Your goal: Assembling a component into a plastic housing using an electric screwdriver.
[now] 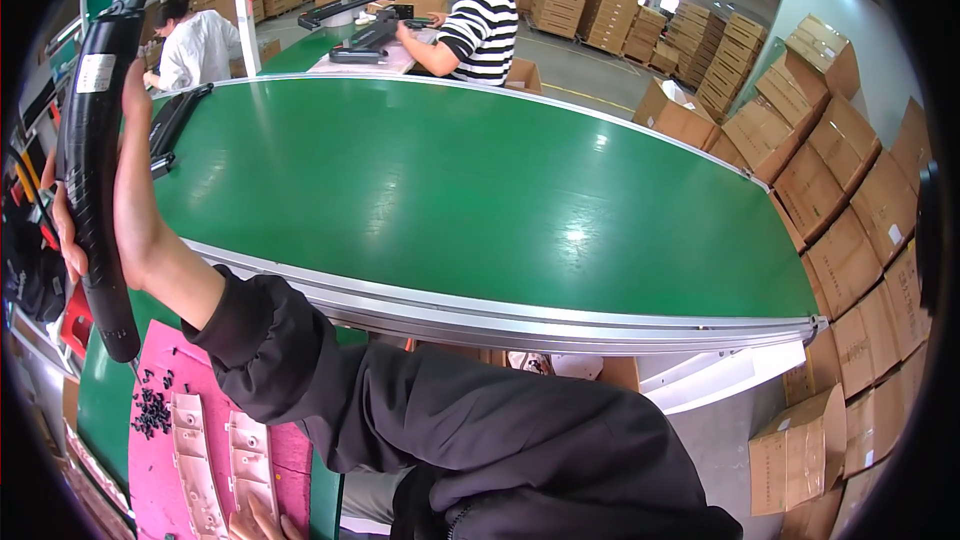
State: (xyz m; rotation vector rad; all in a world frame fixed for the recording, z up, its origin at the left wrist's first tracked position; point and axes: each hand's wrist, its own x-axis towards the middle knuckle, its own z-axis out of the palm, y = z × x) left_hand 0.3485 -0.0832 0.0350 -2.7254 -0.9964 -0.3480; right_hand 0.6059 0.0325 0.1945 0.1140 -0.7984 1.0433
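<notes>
My right hand (pixel 130 210) is wrapped around a black electric screwdriver (pixel 93 180), raised at the far left. Its narrow tip points down toward a pile of small black screws (pixel 152 412) on a pink mat (pixel 295 450). Two long, pale plastic shells lie side by side on the mat. The left shell (pixel 193 460) has no hand on it. At the near end of the right shell (pixel 250 455), my left hand (pixel 262 524) grips the piece with its fingers; the lower edge of the view cuts off much of this hand.
A green conveyor belt (pixel 470 200) with a metal rail (pixel 480 317) spans the middle. Black assembled units (pixel 178 125) lie at its left end. Across it, a person in stripes (pixel 485 35) and one in white (pixel 200 48) work. Stacked cartons (pixel 835 195) line the right side.
</notes>
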